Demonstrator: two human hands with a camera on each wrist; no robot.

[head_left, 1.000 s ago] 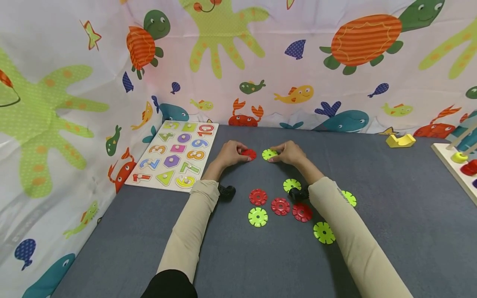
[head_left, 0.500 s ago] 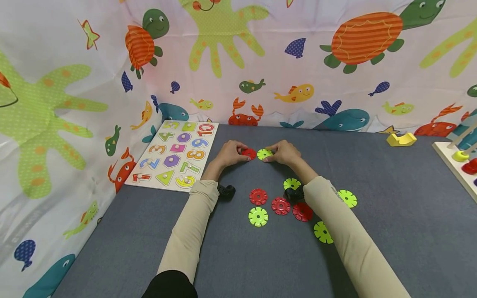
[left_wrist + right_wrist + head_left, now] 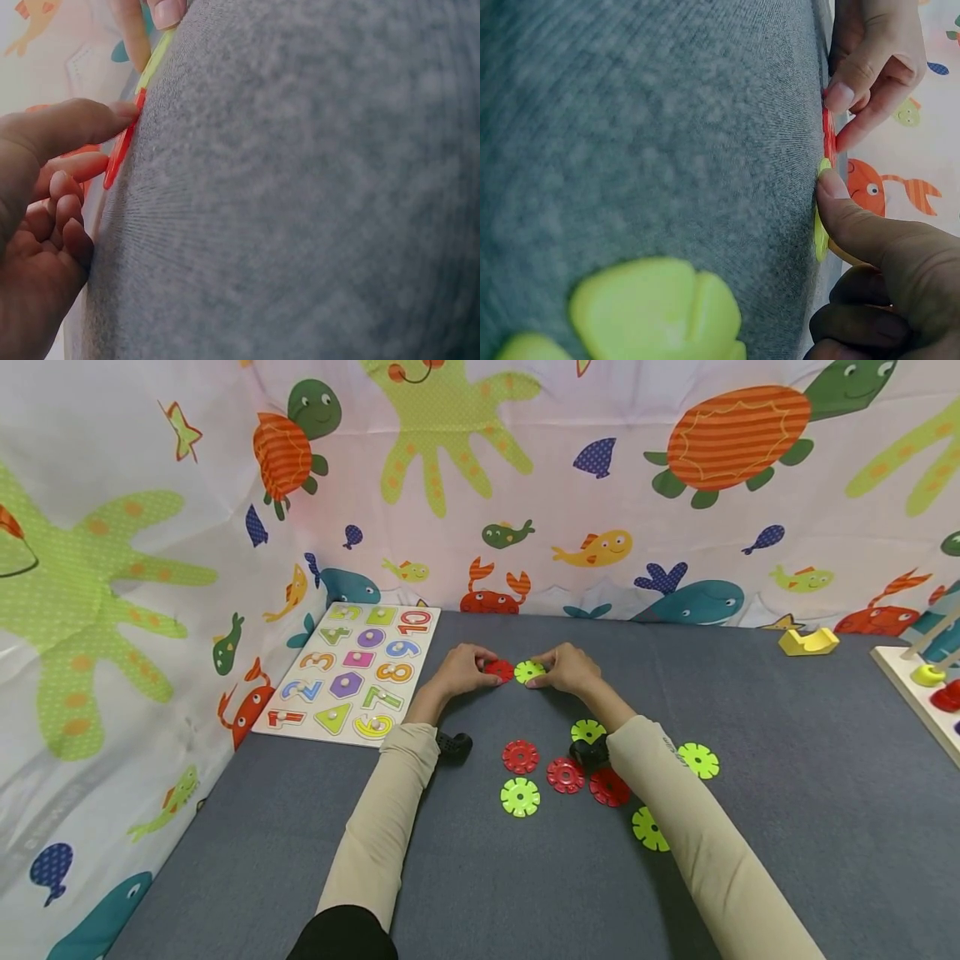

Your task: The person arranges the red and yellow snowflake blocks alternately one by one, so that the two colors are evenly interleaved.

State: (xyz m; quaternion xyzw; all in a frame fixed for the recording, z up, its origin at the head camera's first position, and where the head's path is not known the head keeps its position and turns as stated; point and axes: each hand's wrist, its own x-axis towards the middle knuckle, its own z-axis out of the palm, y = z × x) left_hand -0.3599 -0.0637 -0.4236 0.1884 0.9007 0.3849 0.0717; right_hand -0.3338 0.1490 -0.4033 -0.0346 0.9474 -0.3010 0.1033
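In the head view my left hand (image 3: 459, 672) pinches a red notched plastic disc (image 3: 500, 672) between thumb and finger. My right hand (image 3: 573, 670) pinches a yellow-green notched disc (image 3: 529, 672) the same way. The two discs meet edge to edge, low over the cloth. From the left wrist, the red disc (image 3: 122, 146) appears edge-on, its top end against the green disc (image 3: 155, 60). The right wrist view shows my thumb on the green disc (image 3: 820, 234), which slightly overlaps the red disc (image 3: 829, 133); whether their slots interlock I cannot tell.
Nearer me lie loose red discs (image 3: 520, 757) and green discs (image 3: 520, 797), some partly behind my right forearm. A number-and-shape puzzle board (image 3: 352, 672) is at left. A yellow block (image 3: 807, 642) and a pegged board (image 3: 911, 681) stand at right. A printed curtain (image 3: 555, 527) closes the back.
My right hand has moved left with its green disc, closing the gap to the red disc. My left hand and the loose discs have stayed nearly still.
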